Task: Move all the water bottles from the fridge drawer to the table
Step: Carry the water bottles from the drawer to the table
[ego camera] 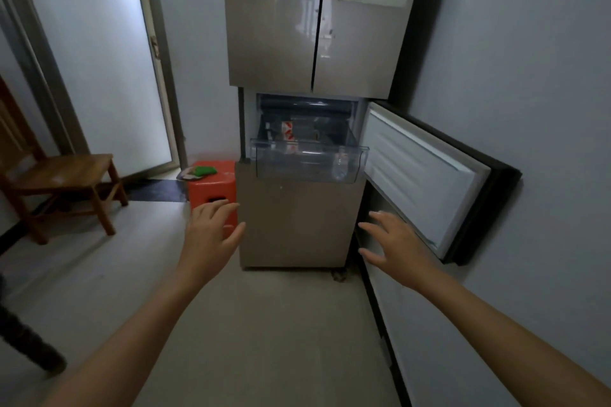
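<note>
A tall beige fridge [297, 225] stands ahead against the right wall. Its middle compartment door [423, 172] is swung open to the right. A clear plastic drawer [264, 158] is pulled out from it. Inside lie clear water bottles [310, 155] with red-and-white labels, dim and hard to count. My left hand [211, 235] and my right hand [393, 244] reach forward with spread fingers, both below the drawer and holding nothing. No table is in view.
An orange plastic stool [211, 188] with a green item [205, 170] on top stands left of the fridge. A wooden chair [62, 185] is at the left by a frosted glass door [109, 53]. Pale floor lies between me and the fridge.
</note>
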Demonstrator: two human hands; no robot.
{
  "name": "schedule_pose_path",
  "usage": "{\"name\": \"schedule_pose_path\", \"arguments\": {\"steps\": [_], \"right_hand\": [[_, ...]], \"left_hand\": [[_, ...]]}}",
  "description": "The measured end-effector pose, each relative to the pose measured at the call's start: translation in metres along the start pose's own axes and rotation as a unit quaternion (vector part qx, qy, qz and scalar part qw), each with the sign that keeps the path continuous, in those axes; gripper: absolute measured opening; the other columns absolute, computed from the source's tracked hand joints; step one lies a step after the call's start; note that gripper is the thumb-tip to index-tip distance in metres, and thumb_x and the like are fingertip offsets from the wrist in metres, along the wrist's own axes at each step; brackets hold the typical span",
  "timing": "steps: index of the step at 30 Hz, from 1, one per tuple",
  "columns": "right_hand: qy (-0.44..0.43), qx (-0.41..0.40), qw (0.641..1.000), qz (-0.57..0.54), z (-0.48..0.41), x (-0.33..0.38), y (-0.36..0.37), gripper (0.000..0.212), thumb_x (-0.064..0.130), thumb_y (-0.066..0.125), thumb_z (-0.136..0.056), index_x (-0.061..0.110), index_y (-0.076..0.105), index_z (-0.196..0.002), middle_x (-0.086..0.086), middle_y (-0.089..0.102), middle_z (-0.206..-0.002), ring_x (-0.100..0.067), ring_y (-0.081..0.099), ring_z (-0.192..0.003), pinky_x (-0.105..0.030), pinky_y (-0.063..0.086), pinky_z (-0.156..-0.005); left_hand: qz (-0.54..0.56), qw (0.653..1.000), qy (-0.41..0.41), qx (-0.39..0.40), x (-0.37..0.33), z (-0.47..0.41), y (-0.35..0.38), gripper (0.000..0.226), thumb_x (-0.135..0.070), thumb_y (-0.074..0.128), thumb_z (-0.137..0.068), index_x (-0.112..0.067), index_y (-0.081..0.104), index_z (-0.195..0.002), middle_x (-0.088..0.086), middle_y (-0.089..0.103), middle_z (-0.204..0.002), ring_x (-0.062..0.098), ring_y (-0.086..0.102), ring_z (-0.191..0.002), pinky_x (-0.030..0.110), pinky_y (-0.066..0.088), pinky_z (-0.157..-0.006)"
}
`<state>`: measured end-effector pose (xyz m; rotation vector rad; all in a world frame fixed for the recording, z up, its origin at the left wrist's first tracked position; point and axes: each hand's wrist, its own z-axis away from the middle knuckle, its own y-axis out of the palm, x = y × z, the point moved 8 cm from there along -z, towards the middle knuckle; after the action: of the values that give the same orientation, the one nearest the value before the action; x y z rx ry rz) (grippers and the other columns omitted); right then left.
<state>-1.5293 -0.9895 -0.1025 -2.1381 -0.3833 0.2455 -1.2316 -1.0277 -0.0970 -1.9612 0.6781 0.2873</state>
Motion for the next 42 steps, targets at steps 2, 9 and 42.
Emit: {"name": "schedule_pose_path", "arguments": {"steps": [2,9,42], "right_hand": [[0.000,0.002,1.000,-0.002,-0.011,-0.010,0.016,0.048,0.026,0.080,-0.065,0.006,0.066,-0.106,-0.022,0.063,-0.111,-0.040,0.059,-0.105,-0.052,0.049,-0.081],[-0.020,0.057,0.998,-0.022,-0.063,-0.036,0.093,0.054,0.027,0.085,-0.059,0.010,0.066,-0.106,-0.019,0.064,-0.111,-0.037,0.061,-0.104,-0.049,0.053,-0.076],[0.137,0.187,0.969,-0.086,-0.345,-0.261,0.312,0.058,0.048,0.045,-0.076,0.009,0.061,-0.115,-0.017,0.058,-0.121,-0.035,0.056,-0.111,-0.051,0.049,-0.087]], "left_hand": [[-0.009,1.000,-0.006,0.002,0.005,-0.009,0.013,0.054,-0.044,0.044,-0.078,-0.006,0.061,-0.113,0.016,0.061,-0.114,0.034,0.052,-0.110,0.042,0.039,-0.092],[-0.027,0.999,-0.039,0.016,0.047,-0.059,0.054,0.054,-0.045,0.043,-0.076,-0.006,0.064,-0.108,0.017,0.063,-0.111,0.036,0.054,-0.105,0.044,0.043,-0.089],[0.058,0.994,-0.051,0.082,0.117,-0.414,0.278,0.063,-0.050,0.038,-0.073,-0.005,0.064,-0.109,0.014,0.060,-0.115,0.032,0.050,-0.112,0.038,0.035,-0.095]]}}
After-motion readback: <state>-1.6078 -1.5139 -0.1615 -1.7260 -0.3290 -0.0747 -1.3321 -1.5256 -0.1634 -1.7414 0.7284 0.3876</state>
